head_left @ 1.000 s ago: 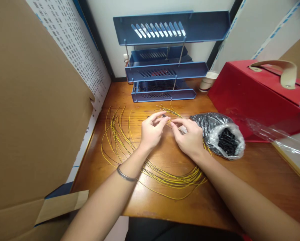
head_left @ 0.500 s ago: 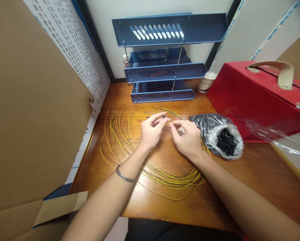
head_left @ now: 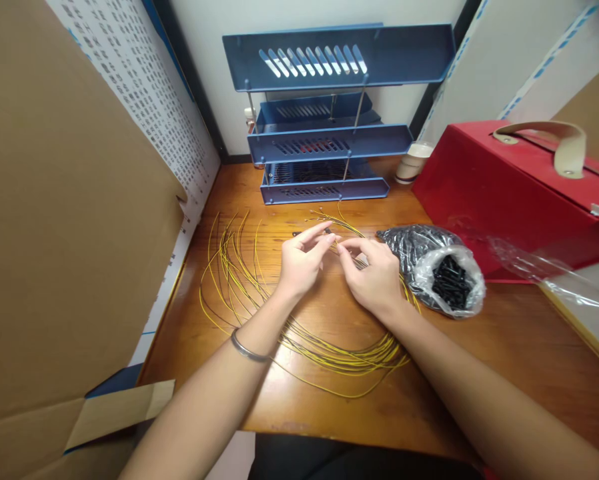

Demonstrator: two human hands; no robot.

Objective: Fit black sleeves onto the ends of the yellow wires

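My left hand (head_left: pixel 304 259) is pinched closed over the table, a small black piece (head_left: pixel 327 231) showing at its fingertips. Close beside it, my right hand (head_left: pixel 372 267) pinches a thin yellow wire end between thumb and forefinger. The two sets of fingertips nearly meet. A loose coil of yellow and dark wires (head_left: pixel 349 360) curves on the table below and around both hands. Several wire ends with small tips lie just behind the fingers. To the right of my right hand stands an open plastic bag (head_left: pixel 419 250) filled with small black parts (head_left: pixel 451 283).
A blue tiered tray rack (head_left: pixel 324 192) stands at the back of the wooden table (head_left: pixel 504 353). A paper cup (head_left: pixel 413 163) sits between it and a red box (head_left: pixel 509 193) with a beige handle. A cardboard sheet (head_left: pixel 79 200) walls off the left side.
Almost nothing differs. Both hands keep their pinches in the same spot, and the view shifts very slightly.
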